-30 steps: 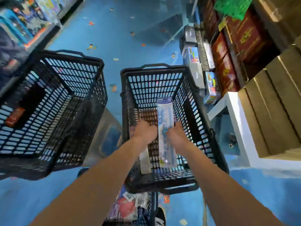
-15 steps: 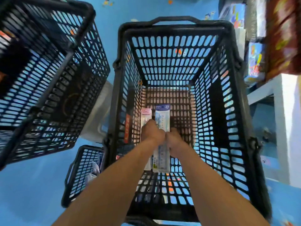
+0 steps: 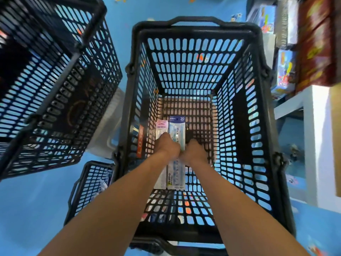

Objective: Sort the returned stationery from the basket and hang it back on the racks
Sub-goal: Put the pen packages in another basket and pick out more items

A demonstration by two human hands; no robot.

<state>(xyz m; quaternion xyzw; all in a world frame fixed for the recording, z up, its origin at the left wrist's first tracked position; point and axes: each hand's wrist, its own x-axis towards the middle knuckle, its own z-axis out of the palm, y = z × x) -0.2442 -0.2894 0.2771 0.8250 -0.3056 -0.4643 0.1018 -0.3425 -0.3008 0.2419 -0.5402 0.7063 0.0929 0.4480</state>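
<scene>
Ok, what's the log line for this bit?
place: inside middle basket | left hand: over ruler pack and pink pack | right hand: beside ruler pack | grips: hidden

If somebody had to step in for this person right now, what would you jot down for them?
Left hand: deep in the middle basket, on the pink-labelled pack and the ruler pack. Its fingers are hidden, so the grip is unclear.
Right hand: next to it, at the ruler pack's right edge. The grip is also unclear.
Things: the two packs sit side by side, low in the basket.
Done: nothing is visibly hung, and no rack is in view.
Left: lift both packs out, sort them, and hang them on their racks.
</scene>
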